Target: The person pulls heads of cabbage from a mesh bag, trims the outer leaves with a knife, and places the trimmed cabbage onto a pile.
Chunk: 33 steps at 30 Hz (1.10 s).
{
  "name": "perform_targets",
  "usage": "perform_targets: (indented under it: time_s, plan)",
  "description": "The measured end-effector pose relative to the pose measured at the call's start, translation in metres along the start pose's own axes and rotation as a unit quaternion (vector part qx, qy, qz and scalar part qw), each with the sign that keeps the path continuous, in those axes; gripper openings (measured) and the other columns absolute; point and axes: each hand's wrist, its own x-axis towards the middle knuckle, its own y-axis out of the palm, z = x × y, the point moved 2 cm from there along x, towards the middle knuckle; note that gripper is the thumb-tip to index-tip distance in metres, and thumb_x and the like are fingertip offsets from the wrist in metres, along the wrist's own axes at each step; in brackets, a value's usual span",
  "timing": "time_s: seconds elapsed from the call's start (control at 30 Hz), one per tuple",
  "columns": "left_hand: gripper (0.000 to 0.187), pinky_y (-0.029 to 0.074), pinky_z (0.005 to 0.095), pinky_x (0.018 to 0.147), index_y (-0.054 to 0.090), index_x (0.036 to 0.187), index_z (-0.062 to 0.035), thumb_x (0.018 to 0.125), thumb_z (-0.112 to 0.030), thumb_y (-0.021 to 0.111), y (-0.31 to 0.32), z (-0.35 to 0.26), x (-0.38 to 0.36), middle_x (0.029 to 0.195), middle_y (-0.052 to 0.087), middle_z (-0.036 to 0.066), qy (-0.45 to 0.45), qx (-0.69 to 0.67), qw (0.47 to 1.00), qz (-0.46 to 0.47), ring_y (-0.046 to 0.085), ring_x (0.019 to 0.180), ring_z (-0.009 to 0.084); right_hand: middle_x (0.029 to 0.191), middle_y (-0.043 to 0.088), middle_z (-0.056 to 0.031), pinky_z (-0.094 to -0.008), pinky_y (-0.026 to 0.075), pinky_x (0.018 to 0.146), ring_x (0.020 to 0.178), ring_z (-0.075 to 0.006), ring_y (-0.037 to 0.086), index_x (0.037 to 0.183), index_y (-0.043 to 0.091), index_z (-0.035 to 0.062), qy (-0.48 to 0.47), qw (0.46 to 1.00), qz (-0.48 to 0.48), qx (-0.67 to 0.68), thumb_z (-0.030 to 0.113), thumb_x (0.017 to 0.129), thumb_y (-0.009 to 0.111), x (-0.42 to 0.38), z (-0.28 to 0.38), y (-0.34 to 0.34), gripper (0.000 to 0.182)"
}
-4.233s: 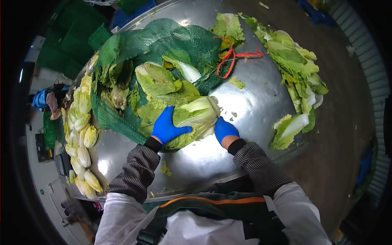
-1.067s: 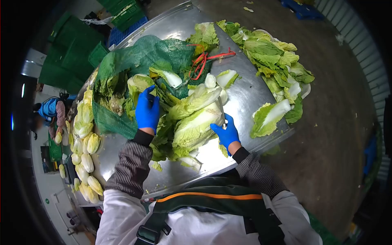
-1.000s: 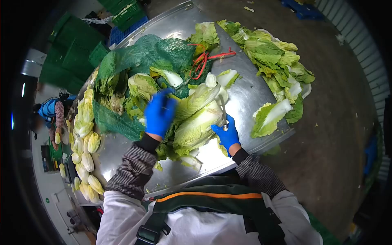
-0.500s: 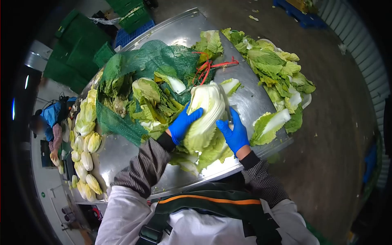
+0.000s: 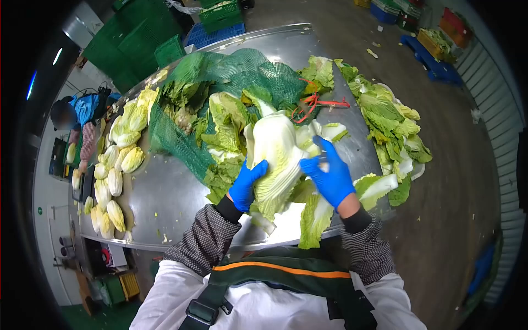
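Blue-gloved left hand (image 5: 246, 187) grips the ribbed, pale, oblong cabbage (image 5: 276, 147)! Blue-gloved right hand (image 5: 333, 177) blurs beside it; can't tell its hold.

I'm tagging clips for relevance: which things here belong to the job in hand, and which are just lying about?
Likely the job:
- held cabbage, left hand on it
- loose leaves
- green mesh bag
- cabbages at left

Probably lying about:
- red tie
- blue pallet
- green crate
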Motion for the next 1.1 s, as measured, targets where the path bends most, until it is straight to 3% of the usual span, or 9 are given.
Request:
perform_targets:
  time_s: [0.13,0.23,0.3,0.37,0.47,0.73,0.87,1.0,1.1]
  plan:
    - [0.069,0.044,0.037,0.098,0.028,0.141,-0.0076,0.084,-0.02,0.065,-0.004,0.008,-0.002,0.131,0.048,0.011,0.062,-0.027,0.997,-0.028,0.052,0.116,0.0224,0.098,0.063,-0.0149,-0.0352,0.049,0.075,0.085,-0.0228,0.062,0.127,0.048,0.0112,-0.109,0.994,-0.014,0.015,0.027,0.077,0.074,-0.008,0.013,0.031,0.059]
    - [0.054,0.045,0.0379,0.098,0.042,0.133,-0.0014,0.088,-0.026,0.059,-0.009,-0.002,-0.013,0.123,0.056,0.012,0.09,-0.017,0.993,-0.076,0.057,0.111,0.0235,0.109,0.063,-0.0137,-0.0338,0.048,0.083,0.092,-0.0226,0.061,0.127,0.051,0.0104,-0.02,1.0,0.01,-0.009,0.017,0.079,0.071,-0.009,-0.007,0.02,0.053]
    - [0.055,0.045,0.0383,0.098,0.042,0.133,-0.0011,0.087,-0.026,0.059,-0.016,-0.01,-0.023,0.123,0.057,0.012,0.045,-0.019,0.996,-0.07,0.058,0.11,0.0234,0.104,0.063,-0.0149,-0.0342,0.049,0.077,0.084,-0.0257,0.062,0.129,0.05,0.0138,-0.026,0.961,-0.026,-0.274,0.023,0.077,0.072,0.001,-0.025,0.007,0.057]
    - [0.056,0.045,0.0384,0.098,0.042,0.134,-0.0005,0.087,-0.026,0.059,-0.026,-0.008,-0.028,0.123,0.057,0.012,0.042,0.004,0.997,-0.068,0.058,0.11,0.0236,0.094,0.063,-0.011,-0.0325,0.049,0.075,0.08,-0.021,0.06,0.131,0.048,0.0129,-0.036,0.941,-0.001,-0.336,0.027,0.077,0.073,0.008,-0.031,0.002,0.061]
    - [0.065,0.046,0.0358,0.096,0.035,0.138,-0.0034,0.083,-0.02,0.065,-0.028,0.001,-0.035,0.125,0.054,0.011,0.012,0.002,0.999,-0.047,0.056,0.112,0.0224,0.1,0.063,-0.0156,-0.0389,0.051,0.075,0.084,-0.0314,0.064,0.133,0.044,0.0139,-0.09,0.982,0.129,-0.108,0.037,0.078,0.07,0.0,0.025,0.02,0.065]
    - [0.062,0.045,0.0387,0.097,0.039,0.136,-0.0016,0.085,-0.028,0.062,-0.024,0.002,-0.039,0.125,0.055,0.013,0.02,0.063,0.997,-0.03,0.057,0.112,0.025,0.091,0.064,-0.0158,-0.0383,0.051,0.074,0.08,-0.0304,0.064,0.131,0.044,0.0139,-0.015,0.994,0.055,-0.093,0.019,0.075,0.063,-0.004,0.017,0.05,0.059]
    - [0.063,0.04,0.0429,0.103,0.038,0.138,-0.0034,0.088,-0.038,0.056,-0.048,0.011,-0.036,0.131,0.051,0.017,-0.018,-0.111,0.99,-0.09,0.053,0.117,0.0293,0.089,0.062,-0.0164,-0.036,0.051,0.072,0.075,-0.0259,0.061,0.135,0.043,0.014,0.052,0.998,0.04,0.016,0.01,0.075,0.059,0.006,-0.017,0.035,0.063]
    - [0.058,0.042,0.0418,0.101,0.044,0.134,-0.0057,0.09,-0.042,0.051,-0.054,-0.01,-0.035,0.13,0.053,0.014,0.003,-0.29,0.957,-0.008,0.055,0.114,0.0272,0.089,0.064,-0.0196,-0.0357,0.05,0.073,0.076,-0.0271,0.063,0.137,0.041,0.0086,0.054,0.947,0.058,-0.313,0.032,0.077,0.068,0.012,-0.049,0.008,0.07]
    - [0.059,0.042,0.0412,0.1,0.044,0.135,-0.0056,0.089,-0.043,0.052,-0.053,-0.012,-0.032,0.131,0.053,0.014,0.021,-0.264,0.964,-0.036,0.055,0.115,0.0271,0.09,0.064,-0.0183,-0.0343,0.05,0.075,0.078,-0.0252,0.063,0.137,0.042,0.0089,-0.014,0.986,0.097,-0.132,0.039,0.076,0.073,0.005,0.002,0.028,0.075]
